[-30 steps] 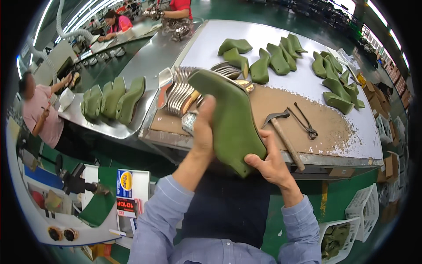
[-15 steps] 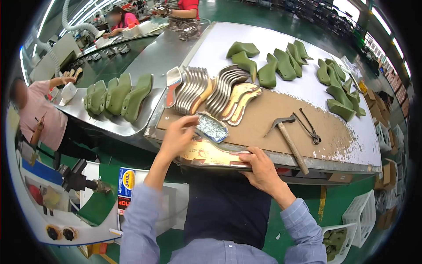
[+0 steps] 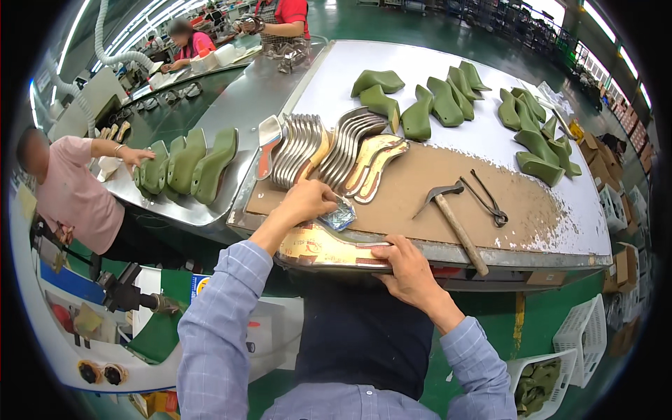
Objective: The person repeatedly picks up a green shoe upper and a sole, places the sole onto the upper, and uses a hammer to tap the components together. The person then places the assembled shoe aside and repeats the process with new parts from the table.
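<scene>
1. Cream and brown, the insole [image 3: 329, 246] is facing up along the near edge of the desk [image 3: 518, 257]; whether it is actually resting on that edge, we cannot tell.
2. We are judging a tilt to be the likeliest trouble: we are gripping only the right end, so pressure on the unsupported left end could twist the insole or slip it off the edge.
3. Just beyond it, the crinkled blue-and-silver pack [image 3: 341, 215] is lying on the desk. We are working close against it, so a careless drag of the fingers could tip it and scatter whatever it is holding; the contents are too small to make out.
4. Behind the pack, a row [image 3: 301, 150] of curved, silver-edged pieces is standing near our knuckles; a bump while lifting away could topple some.
5. Our left hand [image 3: 311, 201] is curling, fingers bent and nearly together, their tips reaching the pack. Whether they are pinching anything, we cannot tell.
6. Our right hand [image 3: 409, 268] is closing firmly around the insole's right end, thumb lying on top and fingers wrapping the near side and underneath.
7. Hammer [image 3: 455, 227] and pincers [image 3: 490, 203] are lying to the right, with neither hand touching them.
</scene>
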A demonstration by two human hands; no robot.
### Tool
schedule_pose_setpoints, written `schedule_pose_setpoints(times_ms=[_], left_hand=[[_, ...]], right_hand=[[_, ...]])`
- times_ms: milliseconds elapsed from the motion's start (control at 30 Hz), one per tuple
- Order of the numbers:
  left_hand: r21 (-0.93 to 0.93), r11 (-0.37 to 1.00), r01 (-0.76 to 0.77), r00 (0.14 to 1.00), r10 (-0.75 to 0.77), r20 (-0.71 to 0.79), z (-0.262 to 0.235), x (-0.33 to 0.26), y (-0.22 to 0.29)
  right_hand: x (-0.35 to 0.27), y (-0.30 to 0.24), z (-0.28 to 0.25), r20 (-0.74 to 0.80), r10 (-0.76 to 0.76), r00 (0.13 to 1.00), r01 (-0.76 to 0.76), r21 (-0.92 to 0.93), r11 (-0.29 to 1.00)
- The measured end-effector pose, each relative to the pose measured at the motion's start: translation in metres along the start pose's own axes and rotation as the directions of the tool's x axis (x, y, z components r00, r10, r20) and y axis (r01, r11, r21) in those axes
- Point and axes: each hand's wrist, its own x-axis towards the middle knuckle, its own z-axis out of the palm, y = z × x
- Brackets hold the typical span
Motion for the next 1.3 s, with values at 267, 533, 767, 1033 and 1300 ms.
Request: schedule_pose_setpoints(times_ms=[267, 533, 767, 1033, 1300], left_hand=[[0.001, 1.000, 0.002, 0.999, -0.002, 0.034, -0.011, -0.002, 0.010], [-0.034, 0.998, -0.057, 0.998, 0.056, -0.031, -0.009, -0.006, 0.004], [-0.176, 0.980, -0.098, 0.988, 0.075, -0.135, -0.015, -0.010, 0.011], [-0.289, 0.876, -0.387, 0.902, 0.295, -0.314, 0.003, -0.084, 0.109], [-0.364, 0.908, -0.209, 0.974, 0.163, -0.155, 0.030, -0.089, 0.125]], right_hand=[[0.001, -0.002, -0.001, -0.022, 0.004, 1.000, -0.003, 0.021, 1.000], [-0.001, 0.000, 0.000, -0.027, 0.012, 1.000, -0.012, 0.010, 1.000], [0.001, 0.000, 0.001, -0.029, 0.005, 1.000, -0.004, 0.026, 1.000], [-0.001, 0.001, -0.003, 0.012, 0.012, 1.000, -0.012, 0.018, 1.000], [-0.049, 0.066, -0.066, -0.189, 0.415, 0.890, -0.440, -0.596, 0.672]])
